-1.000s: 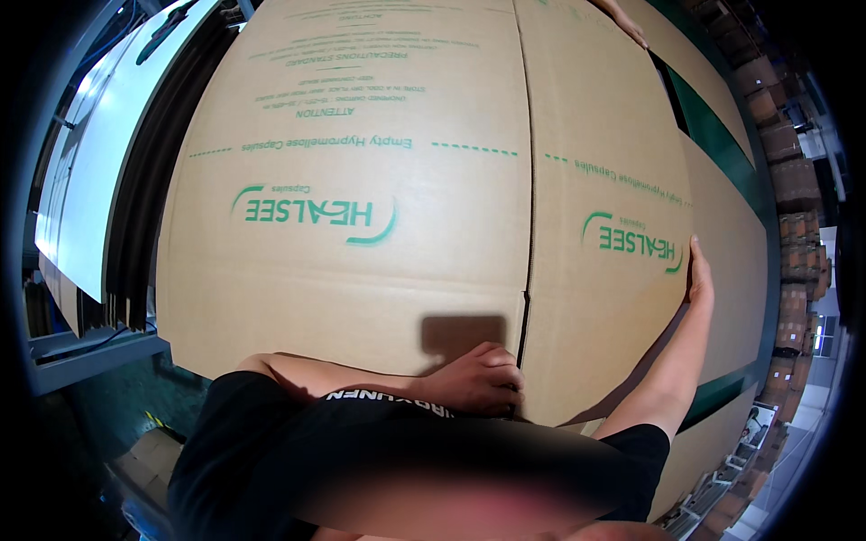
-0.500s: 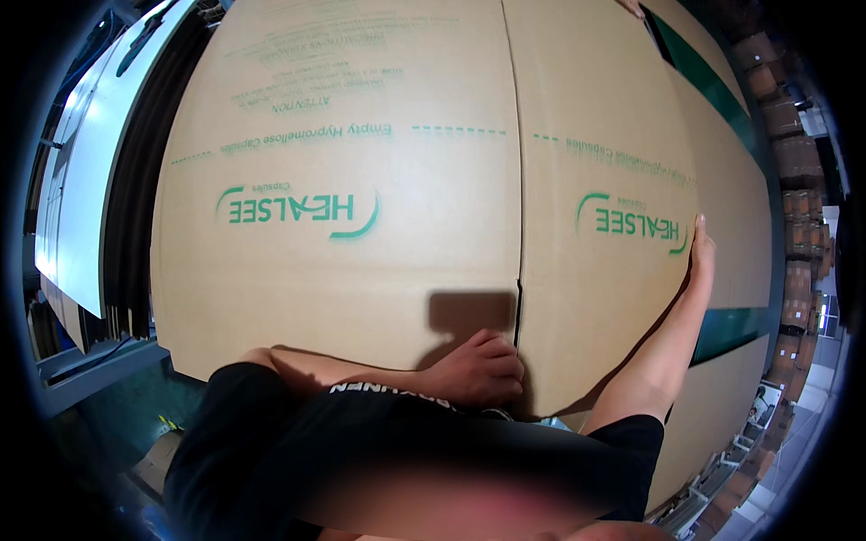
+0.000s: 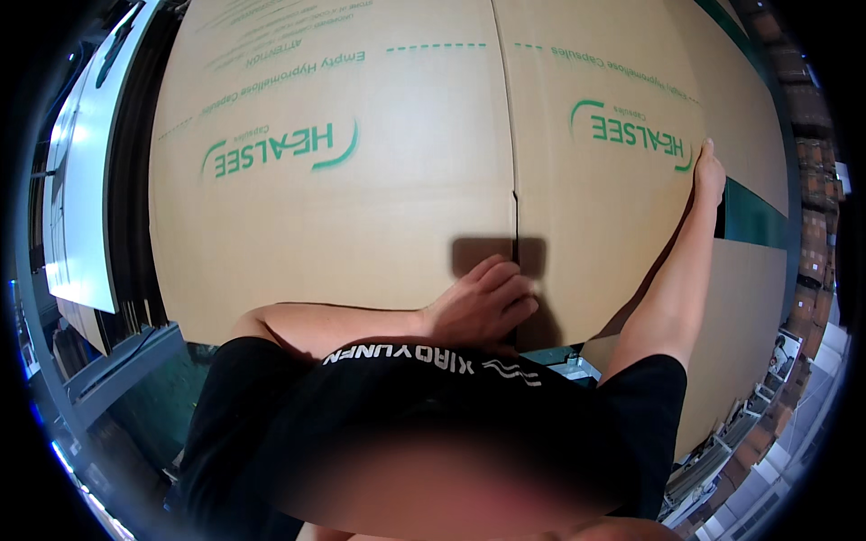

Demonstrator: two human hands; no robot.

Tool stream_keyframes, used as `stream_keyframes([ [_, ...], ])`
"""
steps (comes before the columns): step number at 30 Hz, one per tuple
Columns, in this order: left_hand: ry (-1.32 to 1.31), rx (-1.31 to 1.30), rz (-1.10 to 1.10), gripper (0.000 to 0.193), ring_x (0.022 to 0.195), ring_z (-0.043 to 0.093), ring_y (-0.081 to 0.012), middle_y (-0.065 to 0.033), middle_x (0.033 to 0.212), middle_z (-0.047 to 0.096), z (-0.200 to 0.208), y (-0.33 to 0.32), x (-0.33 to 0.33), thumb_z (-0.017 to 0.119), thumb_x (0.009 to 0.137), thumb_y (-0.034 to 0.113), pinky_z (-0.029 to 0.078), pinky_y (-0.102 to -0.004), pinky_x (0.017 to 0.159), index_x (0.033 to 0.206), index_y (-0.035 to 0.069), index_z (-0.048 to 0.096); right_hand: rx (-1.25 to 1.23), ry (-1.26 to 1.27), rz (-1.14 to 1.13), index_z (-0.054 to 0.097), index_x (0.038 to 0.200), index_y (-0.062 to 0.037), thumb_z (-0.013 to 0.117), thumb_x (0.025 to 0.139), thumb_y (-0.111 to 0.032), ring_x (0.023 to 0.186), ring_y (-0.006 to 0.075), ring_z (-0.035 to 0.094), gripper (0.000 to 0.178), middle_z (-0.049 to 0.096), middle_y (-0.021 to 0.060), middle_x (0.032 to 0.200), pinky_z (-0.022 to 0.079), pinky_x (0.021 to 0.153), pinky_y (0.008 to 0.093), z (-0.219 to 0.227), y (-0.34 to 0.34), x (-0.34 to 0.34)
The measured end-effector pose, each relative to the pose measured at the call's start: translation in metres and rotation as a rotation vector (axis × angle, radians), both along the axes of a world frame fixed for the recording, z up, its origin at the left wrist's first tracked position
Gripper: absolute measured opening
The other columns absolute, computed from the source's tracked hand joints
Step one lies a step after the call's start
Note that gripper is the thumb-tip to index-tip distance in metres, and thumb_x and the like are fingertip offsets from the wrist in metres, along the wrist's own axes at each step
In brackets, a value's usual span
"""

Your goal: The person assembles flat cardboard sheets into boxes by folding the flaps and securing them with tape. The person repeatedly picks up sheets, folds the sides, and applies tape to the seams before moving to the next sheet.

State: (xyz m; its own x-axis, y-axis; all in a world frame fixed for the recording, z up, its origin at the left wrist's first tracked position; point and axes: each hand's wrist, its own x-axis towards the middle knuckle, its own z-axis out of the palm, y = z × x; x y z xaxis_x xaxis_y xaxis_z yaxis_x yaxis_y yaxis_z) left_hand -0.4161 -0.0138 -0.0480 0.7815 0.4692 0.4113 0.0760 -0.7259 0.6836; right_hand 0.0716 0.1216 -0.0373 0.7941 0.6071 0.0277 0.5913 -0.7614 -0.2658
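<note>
A large flat brown cardboard sheet (image 3: 433, 216) with green print, upside down from my side, fills the middle of the view. A crease line runs down it and opens into a dark slit (image 3: 516, 221) towards the near edge. My left hand (image 3: 487, 302) is closed at this slit, its fingers curled and its thumb hidden. The left forearm lies across the sheet's near part. At the sheet's right edge my right hand (image 3: 710, 177) grips the board, thumb on the printed face and the other fingers mostly hidden.
More cardboard (image 3: 735, 316) and a dark green surface (image 3: 758, 219) show beyond the right edge. On the left stand a white panel (image 3: 86, 180) and a grey metal frame (image 3: 117, 379). Stacked brown cartons (image 3: 816, 212) line the far right.
The sheet's print, the slit and my right hand appear higher in the picture, as does the green surface, so the view has shifted too. Both hands keep their places on the sheet.
</note>
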Motion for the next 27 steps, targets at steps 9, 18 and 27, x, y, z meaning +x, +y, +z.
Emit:
stream_keyframes([
  [9,0.214,0.138,0.131,0.064,0.123,0.044,-0.0411,-0.0216,0.126,0.048,0.011,-0.048,0.008,0.072,0.071,0.032,0.037,-0.0488,0.105,0.12,-0.005,0.054,0.005,-0.009,0.118,0.063,0.113,0.0038,0.026,0.094,-0.057,0.117,0.0412,0.052,0.074,0.058,0.0272,0.12,0.04,0.098,0.0486,-0.014,-0.008,0.014],
  [18,0.535,-0.073,0.575,0.064,0.136,0.035,-0.0364,-0.0197,0.141,0.044,0.04,-0.109,0.017,0.066,0.072,0.001,0.029,-0.0428,0.113,0.134,0.001,0.047,0.209,0.507,0.637,0.068,0.1,0.0013,0.051,0.091,-0.031,0.097,0.0364,0.063,0.037,0.066,0.0232,0.102,0.048,0.085,0.0455,-0.02,-0.028,0.013],
  [27,0.319,0.519,0.989,0.033,0.123,0.05,-0.0379,-0.0195,0.125,0.058,0.096,-0.156,0.194,0.056,0.084,0.001,0.038,-0.0458,0.105,0.116,0.0,0.062,0.64,0.323,-0.081,0.058,0.123,-0.0028,0.064,0.083,-0.02,0.111,0.0317,0.058,0.044,0.06,0.0193,0.12,0.044,0.096,0.0408,-0.132,-0.341,0.284],
])
